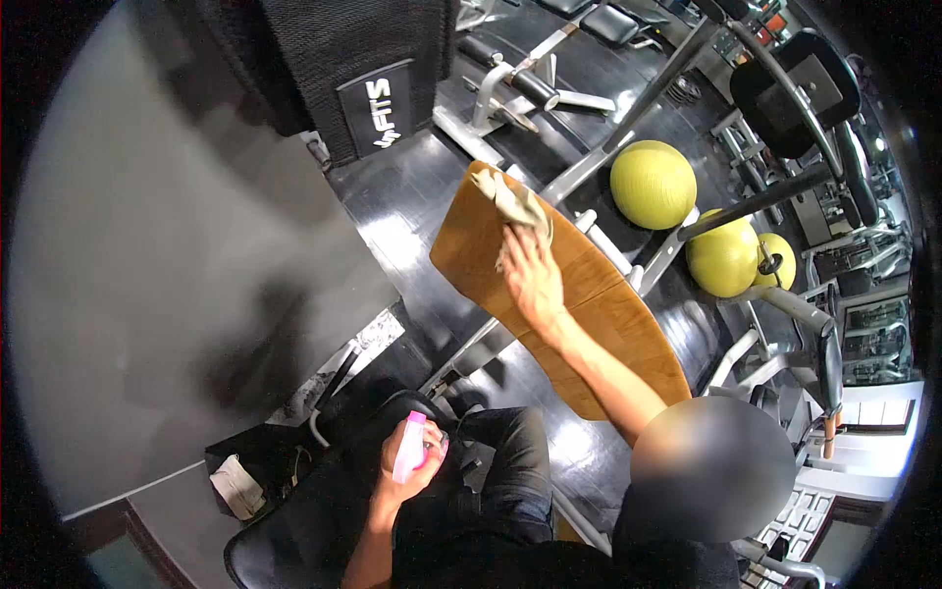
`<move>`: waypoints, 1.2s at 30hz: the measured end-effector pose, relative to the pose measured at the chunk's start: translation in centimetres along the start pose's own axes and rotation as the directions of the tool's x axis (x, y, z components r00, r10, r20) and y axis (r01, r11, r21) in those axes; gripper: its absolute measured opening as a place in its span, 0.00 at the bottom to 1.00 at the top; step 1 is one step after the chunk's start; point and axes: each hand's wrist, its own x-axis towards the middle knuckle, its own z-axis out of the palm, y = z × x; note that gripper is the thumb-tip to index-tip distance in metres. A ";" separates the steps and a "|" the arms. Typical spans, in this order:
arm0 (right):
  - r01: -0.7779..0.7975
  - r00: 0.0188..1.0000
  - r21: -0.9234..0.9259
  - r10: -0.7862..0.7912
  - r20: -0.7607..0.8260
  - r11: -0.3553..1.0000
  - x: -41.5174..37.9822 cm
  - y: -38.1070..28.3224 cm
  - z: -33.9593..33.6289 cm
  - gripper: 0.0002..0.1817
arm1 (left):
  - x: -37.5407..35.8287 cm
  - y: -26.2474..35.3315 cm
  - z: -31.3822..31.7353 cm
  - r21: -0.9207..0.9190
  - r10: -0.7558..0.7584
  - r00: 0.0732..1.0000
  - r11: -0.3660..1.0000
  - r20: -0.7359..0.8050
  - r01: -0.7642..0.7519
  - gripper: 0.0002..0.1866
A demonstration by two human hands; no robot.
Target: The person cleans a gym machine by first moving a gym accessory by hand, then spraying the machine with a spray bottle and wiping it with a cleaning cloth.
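Observation:
My left hand (432,471) is closed around a small bottle with a bright pink top (416,418), low and in front of my body. The bottle's body looks pale pink, and my fingers cover part of it. Farther out, my right hand (535,285) lies over a pale, crumpled cloth (515,204) and presses it onto a curved wooden tabletop (599,329). The cloth sits near the far end of the wood, bunched ahead of my fingers.
Yellow exercise balls (654,185) rest beyond the tabletop among metal gym machines. A black padded panel (378,108) with white lettering stands at upper left beside a grey wall (186,294). A black seat (294,540) and a bag with white cloth (237,488) are at lower left.

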 end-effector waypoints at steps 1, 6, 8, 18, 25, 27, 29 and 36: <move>0.016 0.999 -0.018 -0.015 0.053 1.000 -1.6 -1.3 1.7 0.23 | 0.2 0.1 0.1 0.019 0.026 1.000 0.999 0.017 -0.027 0.10; 0.266 0.894 0.070 -0.273 0.355 0.962 -12.1 -6.0 9.0 0.18 | 0.7 0.4 0.4 0.017 0.030 0.998 0.999 0.054 -0.031 0.10; 0.178 0.857 0.108 -0.208 0.471 0.978 -13.0 -5.6 9.9 0.20 | 0.9 1.0 0.5 -0.001 -0.028 0.998 1.000 0.057 0.028 0.10; -0.085 0.996 -0.011 0.085 0.010 0.996 -6.8 3.1 -4.3 0.22 | 0.9 -0.4 1.3 -0.054 -0.003 0.999 0.999 0.041 0.005 0.09; 0.096 0.881 0.132 -0.146 0.451 0.987 -17.7 -2.7 4.7 0.15 | 1.9 0.7 3.4 -0.125 -0.041 0.998 0.991 0.047 0.047 0.09; 0.114 0.836 0.174 -0.189 0.515 0.978 -18.1 -2.3 4.6 0.14 | 2.7 1.3 4.0 -0.010 0.075 0.992 0.997 0.098 -0.074 0.10; 0.024 0.925 0.205 -0.100 0.366 0.978 -16.5 -0.7 1.8 0.10 | 2.9 1.3 4.6 -0.039 0.108 0.987 0.994 0.119 -0.104 0.12; -0.246 0.969 0.085 0.245 0.029 0.965 -12.2 5.2 -7.4 0.22 | 2.7 1.0 5.2 -0.096 0.064 0.987 0.994 0.144 -0.050 0.14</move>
